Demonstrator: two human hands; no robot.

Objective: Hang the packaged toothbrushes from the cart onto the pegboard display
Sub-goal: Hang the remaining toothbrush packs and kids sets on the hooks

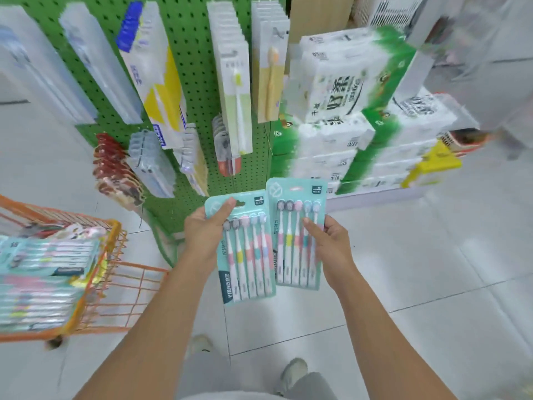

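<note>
White floor tiles [432,269] and a green pegboard [193,53] hung with packaged goods fill the background. The left hand [204,232] curls its fingers [225,207] round the top edge of one toothbrush pack [245,255]; the right hand [328,243] grips a second pack [294,226] along its right side. Both packs are teal cards, each showing five brushes with pastel handles, held upright and side by side in front of the pegboard's lower part. More packs [43,255] lie blurred in the orange wire cart [115,255] at left. Stacked tissue bundles [346,116] stand beside the pegboard.
</note>
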